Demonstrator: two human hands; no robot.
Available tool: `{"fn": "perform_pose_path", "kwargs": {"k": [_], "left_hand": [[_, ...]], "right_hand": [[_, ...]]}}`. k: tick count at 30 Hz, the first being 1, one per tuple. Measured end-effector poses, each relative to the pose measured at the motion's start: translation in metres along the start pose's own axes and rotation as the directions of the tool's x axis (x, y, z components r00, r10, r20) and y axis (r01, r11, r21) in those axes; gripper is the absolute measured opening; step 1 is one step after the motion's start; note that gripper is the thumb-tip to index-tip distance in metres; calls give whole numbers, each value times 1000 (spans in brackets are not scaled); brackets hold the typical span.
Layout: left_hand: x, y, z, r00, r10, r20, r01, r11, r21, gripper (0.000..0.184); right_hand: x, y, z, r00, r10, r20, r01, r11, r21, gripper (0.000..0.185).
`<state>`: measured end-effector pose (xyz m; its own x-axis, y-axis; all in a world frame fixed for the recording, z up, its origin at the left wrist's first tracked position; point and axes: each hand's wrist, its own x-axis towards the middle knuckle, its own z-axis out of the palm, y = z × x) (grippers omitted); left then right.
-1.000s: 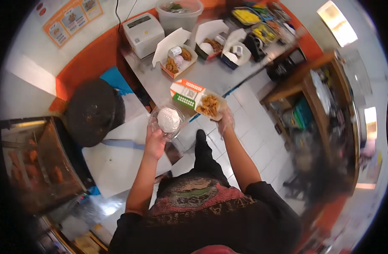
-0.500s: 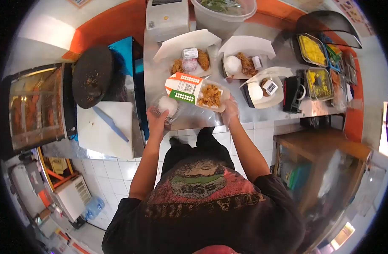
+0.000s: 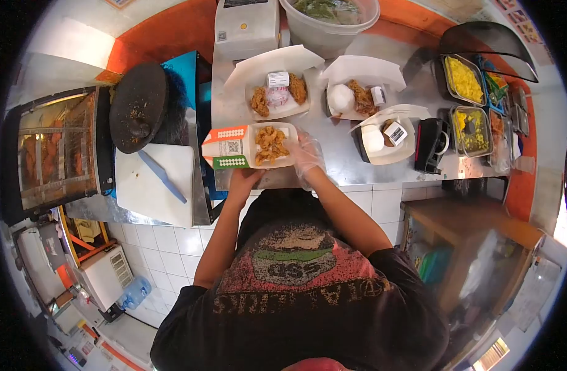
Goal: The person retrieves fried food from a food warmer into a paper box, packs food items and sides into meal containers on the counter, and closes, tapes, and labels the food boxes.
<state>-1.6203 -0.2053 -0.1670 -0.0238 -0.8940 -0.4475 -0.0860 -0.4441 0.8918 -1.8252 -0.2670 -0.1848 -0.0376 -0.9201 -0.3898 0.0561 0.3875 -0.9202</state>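
An open paper food box with an orange and green printed lid lies across the front of the counter. Small golden fried pieces fill its white tray part. My right hand, in a clear plastic glove, grips the tray's right end. Below the box's front edge is my bare left hand, its fingers mostly hidden by the box. Whether it holds anything does not show; the rice ball in a clear bowl seen earlier is out of sight. Behind stands an open box with fried chicken and a wrapped ball.
Two open boxes with rice and chicken stand to the right. Beyond are a black tape dispenser and yellow food trays. A blue knife rests on a white cutting board at left, beside a stone mortar.
The printed box has moved left and levelled out, carried by my right hand. It now covers the clear bowl of rice or the place where it was, and most of my left fingers.
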Motion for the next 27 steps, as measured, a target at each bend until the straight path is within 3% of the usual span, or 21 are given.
{"fn": "perform_pose_path", "kwargs": {"k": [2,4,6,7,8,10,11,13,15,16,18,20,24,25,27], "left_hand": [[-8,0,-17,998,-66,-3,64,973,-220,55],[-4,-16,-41,995,-97,-32,85,962,-260,51],[3,-16,-57,994,-113,-1,105,927,-360,45],[7,-15,-63,987,-158,16,154,927,-342,48],[13,-15,-69,990,-137,46,143,969,-201,43],[28,-22,-74,992,-106,74,122,960,-252,46],[31,-22,-74,991,-106,81,124,960,-252,46],[36,1,-61,977,-102,188,144,963,-228,58],[41,4,-46,967,-143,209,186,962,-203,62],[44,5,-39,958,-179,223,221,959,-180,66],[51,-7,-32,961,-182,209,221,958,-182,59],[58,-17,-32,963,-211,168,249,935,-253,40],[68,-20,-39,959,-245,144,277,921,-275,28],[71,-21,-42,962,-238,134,268,918,-292,25],[77,-22,-53,966,-229,120,255,917,-306,22]], "right_hand": [[-14,-30,1,1000,-11,-10,12,1000,29,46],[-18,-39,-2,999,-20,-49,23,998,64,45],[-17,-40,-14,993,122,6,-121,990,-72,42],[-12,-27,-22,993,122,-4,-122,989,-79,42],[-8,-6,-30,987,151,-57,-155,984,-87,42],[-17,-9,-41,977,182,-114,-193,977,-95,41],[-31,-26,-46,947,237,-216,-253,966,-46,42],[-45,-41,-56,904,283,-320,-295,956,13,43],[-57,-38,-70,836,231,-498,-406,871,-277,43],[-59,-27,-75,835,228,-501,-405,871,-279,43],[-59,10,-84,780,297,-551,-298,950,91,44],[-53,42,-98,788,293,-542,-333,942,25,45],[-50,17,-81,801,278,-530,-375,923,-83,43],[-48,15,-75,799,285,-529,-382,921,-80,43],[-39,11,-62,836,250,-489,-248,966,71,41]]}}
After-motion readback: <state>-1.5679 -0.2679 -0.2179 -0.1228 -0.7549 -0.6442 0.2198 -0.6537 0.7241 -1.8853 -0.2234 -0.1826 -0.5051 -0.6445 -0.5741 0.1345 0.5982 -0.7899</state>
